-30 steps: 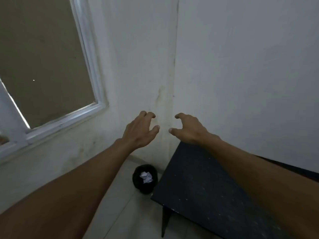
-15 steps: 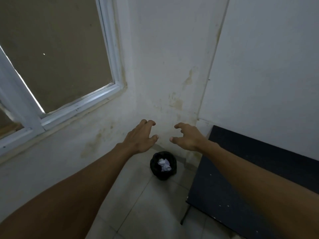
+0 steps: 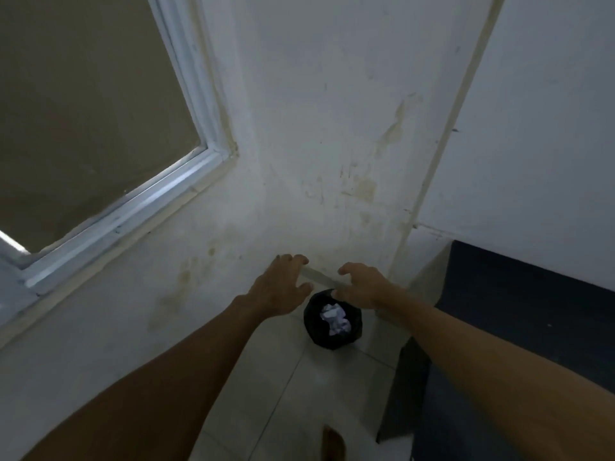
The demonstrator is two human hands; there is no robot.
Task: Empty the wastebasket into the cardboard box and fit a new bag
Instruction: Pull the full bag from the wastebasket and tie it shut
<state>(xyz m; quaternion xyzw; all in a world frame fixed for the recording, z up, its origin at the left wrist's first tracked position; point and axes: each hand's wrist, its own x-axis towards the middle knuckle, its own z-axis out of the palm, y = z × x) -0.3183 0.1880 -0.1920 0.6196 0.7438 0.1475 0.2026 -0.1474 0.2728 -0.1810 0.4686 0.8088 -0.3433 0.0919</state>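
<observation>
A small wastebasket [image 3: 332, 337] lined with a black bag stands on the tiled floor in the room's corner. Crumpled white paper [image 3: 335, 319] lies inside it. My left hand [image 3: 278, 287] hovers above and to the left of the basket, fingers spread and curled, holding nothing. My right hand [image 3: 362, 287] hovers above its right rim, also open and empty. Neither hand touches the basket. No cardboard box is in view.
A dark table [image 3: 519, 327] fills the right side, its edge close to the basket. A white-framed window [image 3: 109, 207] is at the left. Stained white walls meet behind the basket. My bare foot [image 3: 332, 444] shows at the bottom on pale floor tiles.
The view has tilted down and come closer to the corner. Both hands have dropped toward the wastebasket and now frame it from above; they stay open and empty.
</observation>
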